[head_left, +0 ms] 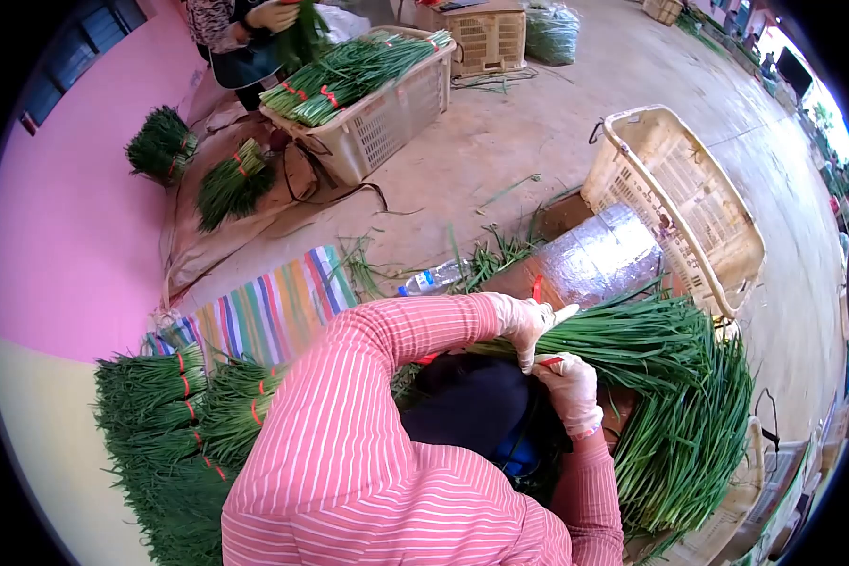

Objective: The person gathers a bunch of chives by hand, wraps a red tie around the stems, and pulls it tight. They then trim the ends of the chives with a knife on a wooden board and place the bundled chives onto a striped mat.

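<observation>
My gloved left hand (521,325) is closed round the pale stem end of a bunch of green chives (632,340), whose leaves spread to the right. Just below it, my gloved right hand (572,389) has its fingers pinched on a short red tie (550,362) beside the stems. A second red strip (537,288) shows just above my left hand. Loose long chives (693,453) lie in a large heap to the right of my right hand. My fingertips partly hide where the tie meets the stems.
Tied chive bundles (151,424) are stacked at left beside a striped mat (264,307). A water bottle (436,278), a silver-wrapped block (606,253) and a tilted plastic crate (674,193) lie ahead. Farther off, another person (241,42) handles greens by a full crate (373,141).
</observation>
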### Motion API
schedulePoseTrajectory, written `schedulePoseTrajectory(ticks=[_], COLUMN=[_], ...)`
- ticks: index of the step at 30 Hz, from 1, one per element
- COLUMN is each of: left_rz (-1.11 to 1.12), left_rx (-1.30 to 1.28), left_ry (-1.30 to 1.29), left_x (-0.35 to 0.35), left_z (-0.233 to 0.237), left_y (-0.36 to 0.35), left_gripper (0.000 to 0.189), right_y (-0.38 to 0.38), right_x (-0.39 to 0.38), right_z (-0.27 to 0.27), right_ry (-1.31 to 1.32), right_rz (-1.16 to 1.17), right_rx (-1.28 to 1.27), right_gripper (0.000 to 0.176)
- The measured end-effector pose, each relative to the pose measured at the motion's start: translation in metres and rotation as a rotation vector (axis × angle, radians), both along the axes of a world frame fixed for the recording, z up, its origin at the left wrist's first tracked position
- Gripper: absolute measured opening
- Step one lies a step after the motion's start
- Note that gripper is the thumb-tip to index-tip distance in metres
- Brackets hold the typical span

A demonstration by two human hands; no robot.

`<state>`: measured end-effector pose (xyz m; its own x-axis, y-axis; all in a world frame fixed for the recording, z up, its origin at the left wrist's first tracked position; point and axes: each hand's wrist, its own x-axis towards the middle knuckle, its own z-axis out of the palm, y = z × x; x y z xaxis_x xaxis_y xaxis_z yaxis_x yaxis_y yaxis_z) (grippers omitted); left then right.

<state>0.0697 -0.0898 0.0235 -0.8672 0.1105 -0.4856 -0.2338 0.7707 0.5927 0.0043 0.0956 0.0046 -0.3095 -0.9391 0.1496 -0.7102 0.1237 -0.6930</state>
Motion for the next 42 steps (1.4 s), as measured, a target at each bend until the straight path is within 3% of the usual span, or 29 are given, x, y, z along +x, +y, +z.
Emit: schedulePoseTrajectory(ticks=[1, 3, 5, 7, 8, 9, 12, 13, 15, 17, 19, 21, 23, 24, 25, 27, 28, 29, 32, 39, 40, 42], left_rz=[0.01, 0.0, 0.003, 0.01, 0.003, 0.007, -0.009, -0.004, -0.01, -0.001, -0.007, -0.003, 0.006, 0.03, 0.034, -0.191, -0.177, -0.169, -0.065, 0.047, 0.053, 0.092], left_rx=[0.003, -0.005, -0.019, -0.014, -0.01, -0.009, -0.023, -0.024, -0.021, -0.012, -0.015, -0.031, -0.016, -0.009, -0.011, -0.109, -0.053, -0.057, -0.023, 0.17, 0.216, 0.358], left_ry=[-0.002, -0.011, -0.003, 0.013, 0.011, 0.014, 0.044, 0.047, 0.035, -0.026, 0.004, 0.025, 0.069, 0.099, 0.102, 0.049, 0.138, 0.14, 0.13, 0.226, 0.267, 0.197], left_x=[0.001, 0.002, 0.003, 0.004, 0.004, 0.005, 0.004, 0.003, 0.003, 0.002, 0.002, 0.001, 0.002, 0.005, 0.003, -0.005, -0.001, 0.0, 0.005, 0.006, 0.007, 0.007], left_z=[0.003, 0.01, 0.008, 0.008, 0.01, 0.008, 0.001, 0.001, 0.004, 0.01, 0.008, 0.001, -0.003, -0.001, -0.002, -0.006, -0.007, -0.008, -0.003, -0.016, -0.021, -0.025], left_y=[0.0, 0.0, 0.001, 0.001, 0.0, -0.001, 0.0, 0.001, 0.0, -0.001, -0.001, -0.001, 0.0, -0.001, -0.002, -0.003, -0.004, -0.004, -0.004, -0.008, -0.01, -0.018], left_gripper=[0.144, 0.144, 0.144, 0.142, 0.143, 0.143, 0.142, 0.142, 0.142, 0.146, 0.147, 0.145, 0.135, 0.117, 0.117, 0.098, 0.085, 0.085, 0.083, 0.096, 0.087, 0.088], right_y=[0.0, 0.004, 0.004, 0.002, 0.002, 0.003, 0.006, 0.003, -0.004, -0.004, -0.007, -0.011, -0.025, -0.026, -0.029, -0.036, -0.038, -0.041, -0.052, -0.061, -0.063, -0.067], right_x=[0.001, 0.003, 0.007, 0.013, 0.014, 0.014, 0.016, 0.018, 0.021, 0.022, 0.02, 0.016, 0.017, 0.012, 0.004, -0.014, -0.021, -0.026, -0.036, -0.053, -0.056, -0.056], right_z=[0.0, -0.001, -0.003, -0.001, 0.004, 0.005, 0.008, 0.011, 0.018, 0.024, 0.031, 0.032, 0.051, 0.052, 0.046, 0.03, 0.031, 0.031, 0.036, 0.023, 0.022, 0.025], right_ry=[-0.002, -0.315, -0.355, -0.794, -0.82, -0.816, -0.242, -0.239, 0.146, 0.186, 0.411, 0.408, 0.611, 0.525, 0.528, 0.308, 0.324, 0.328, 0.306, 0.093, 0.101, 0.039], right_rz=[0.01, -0.104, -0.137, -0.285, -0.326, -0.323, -0.207, -0.202, -0.086, -0.1, -0.055, -0.015, -0.013, 0.055, 0.058, 0.165, 0.208, 0.215, 0.328, 0.403, 0.44, 0.453], right_rx=[0.003, 0.004, 0.013, -0.006, 0.007, 0.01, -0.08, -0.081, -0.303, -0.234, -0.228, -0.228, -0.164, -0.052, -0.055, -0.088, 0.064, 0.06, 0.374, 0.343, 0.347, 0.362], right_gripper=[0.01, 0.01, 0.011, 0.013, 0.014, 0.014, 0.01, 0.01, 0.013, 0.016, 0.016, 0.018, 0.019, 0.019, 0.019, 0.02, 0.036, 0.036, 0.056, 0.055, 0.053, 0.047])
